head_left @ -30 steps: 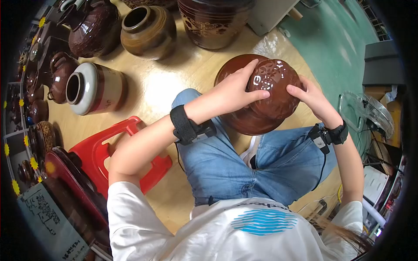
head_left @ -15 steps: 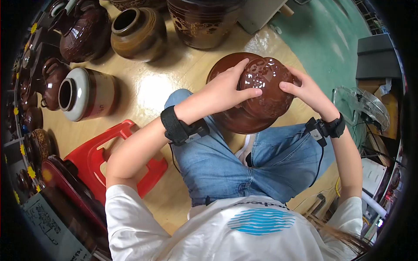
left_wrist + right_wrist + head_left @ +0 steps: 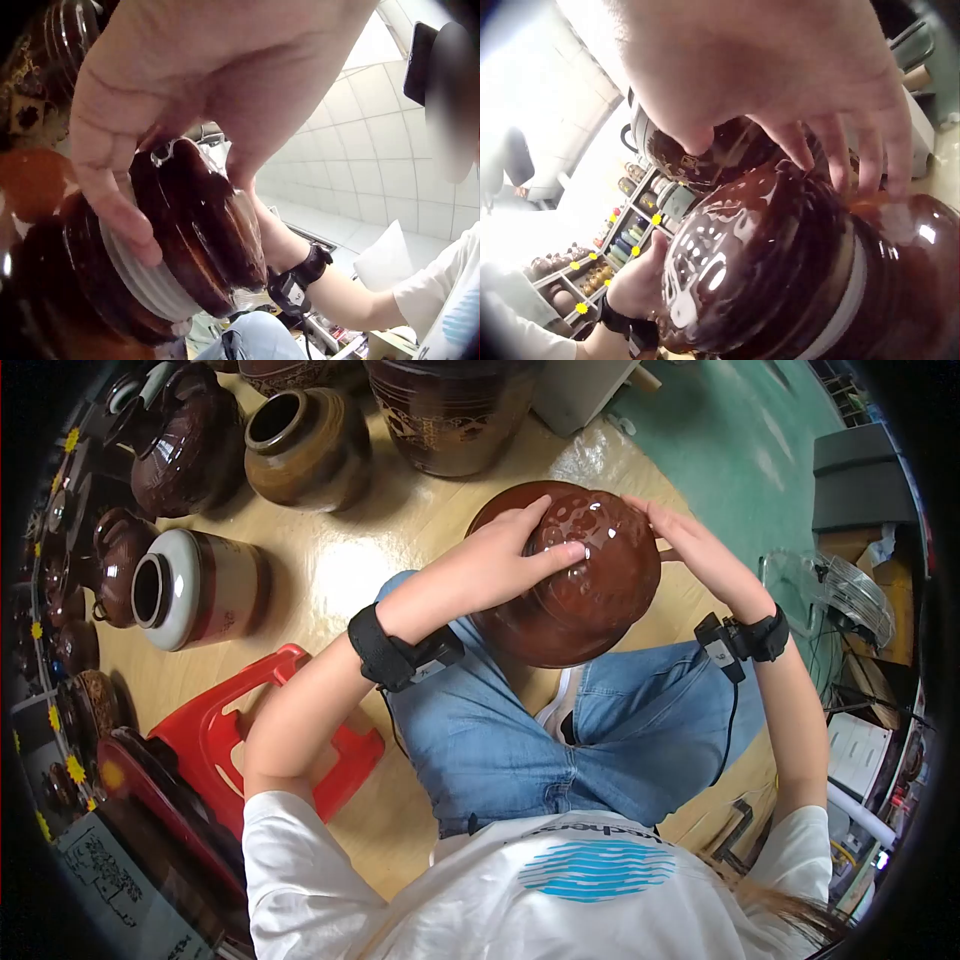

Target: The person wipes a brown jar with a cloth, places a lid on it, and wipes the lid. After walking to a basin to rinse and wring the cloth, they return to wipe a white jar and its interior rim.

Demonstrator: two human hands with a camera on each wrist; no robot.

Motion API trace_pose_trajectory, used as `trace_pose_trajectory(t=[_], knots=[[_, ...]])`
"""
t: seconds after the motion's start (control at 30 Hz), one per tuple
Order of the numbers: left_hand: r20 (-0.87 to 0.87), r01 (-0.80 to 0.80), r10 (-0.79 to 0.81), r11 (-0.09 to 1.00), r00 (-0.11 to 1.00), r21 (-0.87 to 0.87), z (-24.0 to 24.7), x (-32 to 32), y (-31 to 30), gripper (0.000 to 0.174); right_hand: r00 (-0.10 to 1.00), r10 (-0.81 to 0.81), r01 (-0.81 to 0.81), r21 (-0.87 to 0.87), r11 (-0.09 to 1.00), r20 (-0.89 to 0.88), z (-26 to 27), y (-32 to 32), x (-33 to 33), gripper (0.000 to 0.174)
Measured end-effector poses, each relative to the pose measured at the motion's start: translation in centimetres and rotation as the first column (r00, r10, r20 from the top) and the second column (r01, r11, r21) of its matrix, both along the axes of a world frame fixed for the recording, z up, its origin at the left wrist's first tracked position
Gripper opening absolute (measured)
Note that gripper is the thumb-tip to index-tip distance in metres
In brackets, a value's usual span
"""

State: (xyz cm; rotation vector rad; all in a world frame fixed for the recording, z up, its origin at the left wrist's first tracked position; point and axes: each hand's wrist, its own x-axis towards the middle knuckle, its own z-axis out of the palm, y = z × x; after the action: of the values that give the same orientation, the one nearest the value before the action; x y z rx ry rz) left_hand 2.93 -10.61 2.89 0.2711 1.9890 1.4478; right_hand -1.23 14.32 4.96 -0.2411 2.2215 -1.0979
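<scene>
In the head view, a glossy brown lid (image 3: 612,582) with a raised pattern sits on a wide brown jar (image 3: 520,640) beyond the person's knees. The left hand (image 3: 490,565) grips the lid's left side, its thumb over the top and its fingers around the edge. A whitish ring (image 3: 146,274) shows between lid and jar in the left wrist view. On the other side, the right hand (image 3: 708,565) touches the lid with extended fingers. The right wrist view shows those fingertips at the lid's edge (image 3: 780,225), with the thumb lifted off it.
A brown-and-tan jar (image 3: 310,455), a white-and-red jar (image 3: 215,590) and dark pitchers (image 3: 190,450) stand on the left. A large patterned pot (image 3: 450,415) is behind. A red stool (image 3: 210,730) stands by the left arm; a fan (image 3: 858,600) is at right.
The right thumb has come off the lid's top, and the right fingers have shifted toward its far edge. The left hand keeps its grip. The head view has shifted slightly.
</scene>
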Motion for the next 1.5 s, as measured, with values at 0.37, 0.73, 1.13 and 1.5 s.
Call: trace_pose_trajectory(t=[0.37,0.73,1.13,1.5], knots=[[-0.259,-0.431,0.464,0.885,0.847,0.175,-3.5,-0.1,3.3,0.067,0.973,-0.231,0.224,-0.164,0.961,-0.019,-2.0,-3.3,-0.2,0.053],[-0.356,-0.531,0.485,0.847,0.798,-0.035,-3.6,0.2,4.4,0.048,0.946,-0.303,0.322,-0.246,0.914,0.113,-4.8,-2.6,-0.8,0.052],[-0.382,-0.543,0.539,0.833,0.751,0.107,-4.8,0.2,4.4,0.041,0.952,-0.295,0.305,-0.225,0.925,0.078,-4.7,-3.0,-0.9,0.052],[-0.374,-0.532,0.543,0.835,0.752,0.141,-5.1,0.3,4.3,0.039,0.955,-0.286,0.294,-0.150,0.944,0.075,-4.0,-3.3,-0.7,0.057]])
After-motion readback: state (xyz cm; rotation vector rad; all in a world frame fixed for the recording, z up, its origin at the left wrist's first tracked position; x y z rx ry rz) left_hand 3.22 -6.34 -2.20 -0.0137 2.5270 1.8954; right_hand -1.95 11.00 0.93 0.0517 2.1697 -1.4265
